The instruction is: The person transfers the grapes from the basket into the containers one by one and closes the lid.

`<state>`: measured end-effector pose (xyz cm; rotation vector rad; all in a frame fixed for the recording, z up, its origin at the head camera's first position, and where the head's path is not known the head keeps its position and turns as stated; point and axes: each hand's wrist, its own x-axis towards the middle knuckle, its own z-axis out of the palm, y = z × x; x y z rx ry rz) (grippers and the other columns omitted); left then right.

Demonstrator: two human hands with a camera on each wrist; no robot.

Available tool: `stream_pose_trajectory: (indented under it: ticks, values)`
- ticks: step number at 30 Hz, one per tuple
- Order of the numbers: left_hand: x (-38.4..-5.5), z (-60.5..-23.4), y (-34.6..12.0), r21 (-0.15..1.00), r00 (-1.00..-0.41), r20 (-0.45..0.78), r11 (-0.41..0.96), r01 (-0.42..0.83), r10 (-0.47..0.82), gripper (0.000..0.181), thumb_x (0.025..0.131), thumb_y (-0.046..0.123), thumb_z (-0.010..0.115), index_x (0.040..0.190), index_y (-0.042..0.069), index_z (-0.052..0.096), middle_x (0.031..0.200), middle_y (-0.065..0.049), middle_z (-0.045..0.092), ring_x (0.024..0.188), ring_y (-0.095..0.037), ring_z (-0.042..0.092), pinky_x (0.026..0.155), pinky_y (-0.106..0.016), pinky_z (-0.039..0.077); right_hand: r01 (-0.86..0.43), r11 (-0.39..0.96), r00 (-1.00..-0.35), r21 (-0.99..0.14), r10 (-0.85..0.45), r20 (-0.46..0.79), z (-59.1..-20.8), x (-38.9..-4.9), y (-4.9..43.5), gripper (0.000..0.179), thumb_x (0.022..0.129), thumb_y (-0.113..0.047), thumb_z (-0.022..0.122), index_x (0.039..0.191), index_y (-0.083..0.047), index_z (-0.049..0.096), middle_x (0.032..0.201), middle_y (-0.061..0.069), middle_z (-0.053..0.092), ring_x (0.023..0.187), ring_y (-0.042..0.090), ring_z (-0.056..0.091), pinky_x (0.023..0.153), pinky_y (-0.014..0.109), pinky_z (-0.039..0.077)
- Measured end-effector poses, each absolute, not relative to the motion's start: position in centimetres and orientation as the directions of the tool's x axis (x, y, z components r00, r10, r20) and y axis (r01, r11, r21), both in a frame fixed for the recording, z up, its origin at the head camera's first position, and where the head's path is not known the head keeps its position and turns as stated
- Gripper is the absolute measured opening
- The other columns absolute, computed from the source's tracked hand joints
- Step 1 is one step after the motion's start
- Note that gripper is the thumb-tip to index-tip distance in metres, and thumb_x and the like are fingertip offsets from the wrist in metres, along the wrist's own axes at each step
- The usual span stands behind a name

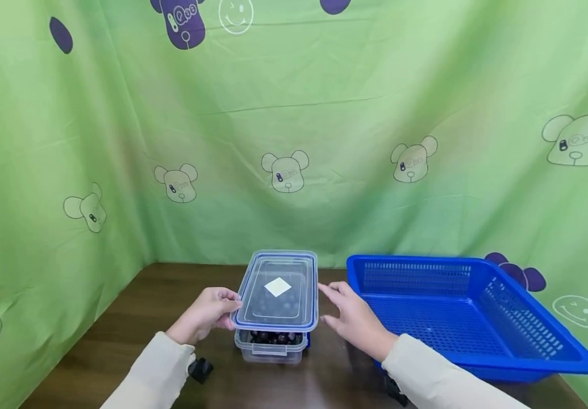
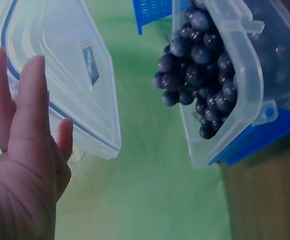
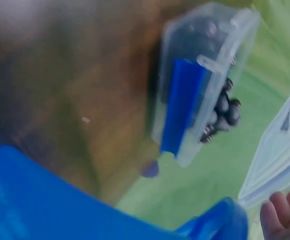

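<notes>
A clear plastic lid (image 1: 288, 304) with a blue seal and a white label (image 1: 278, 287) is held level above a clear container (image 1: 272, 359). My left hand (image 1: 211, 312) pinches the lid's left edge. My right hand (image 1: 357, 318) is at the opposite edge, fingers spread and fingertips near or touching the rim; contact is unclear. Dark grapes (image 2: 195, 65) fill the container and rise above its rim. Both wrist views show a gap between lid and container. A blue latch flap (image 3: 182, 107) hangs down along the container's side.
A large blue plastic basket (image 1: 529, 363) stands on the brown table (image 1: 171, 284) at the right, close to my right forearm. A green printed cloth (image 1: 350, 216) hangs behind the table and along its sides.
</notes>
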<state>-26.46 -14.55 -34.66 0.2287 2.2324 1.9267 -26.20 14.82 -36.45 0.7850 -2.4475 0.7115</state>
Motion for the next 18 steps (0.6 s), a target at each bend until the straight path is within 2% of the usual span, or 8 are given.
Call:
stream_pose_trajectory:
  ticks: [7,14,16,18]
  values:
    - [-26.0,-33.2,-15.3,0.99,-0.966,-0.015,0.138,0.022,0.259,0.017,0.089,-0.001,0.052,0.099,-0.015,0.057,0.064,-0.001,0.06,0.044,-0.003,0.05,0.047,-0.018,0.047,-0.713,0.641,-0.582,-0.285,-0.314,0.75,-36.2,-28.6,13.6,0.046,0.065,0.01,0.08,0.109,0.004,0.068,0.1,0.014,0.059,0.089,0.028,0.059,0.076,0.042,0.051]
    - [-25.1,-32.3,-15.9,0.994,-0.959,-0.021,0.107,0.01,0.282,0.019,0.092,0.0,0.052,0.102,-0.016,0.056,0.066,-0.002,0.063,0.045,-0.003,0.051,0.046,-0.017,0.046,-0.823,0.55,-0.319,-0.142,-0.242,0.916,-36.8,-29.9,13.5,0.043,0.056,0.011,0.083,0.096,0.003,0.069,0.092,0.015,0.06,0.083,0.03,0.057,0.07,0.039,0.048]
    - [-25.0,-32.2,-15.9,0.995,-0.955,-0.016,0.096,0.013,0.296,0.019,0.092,0.001,0.052,0.102,-0.015,0.057,0.066,-0.002,0.063,0.045,-0.003,0.052,0.046,-0.017,0.047,-0.849,0.524,-0.228,-0.068,-0.247,0.942,-36.9,-30.0,13.5,0.033,0.061,0.009,0.078,0.092,0.002,0.068,0.09,0.014,0.061,0.081,0.029,0.058,0.07,0.038,0.048]
    - [-24.9,-32.0,-16.0,0.996,-0.953,-0.011,0.092,0.018,0.304,0.019,0.092,0.001,0.053,0.101,-0.015,0.057,0.067,-0.001,0.063,0.047,-0.003,0.053,0.047,-0.017,0.047,-0.866,0.5,-0.13,0.017,-0.256,0.958,-37.0,-29.9,13.3,0.017,0.073,0.002,0.073,0.089,0.0,0.068,0.088,0.013,0.062,0.08,0.029,0.059,0.071,0.038,0.048]
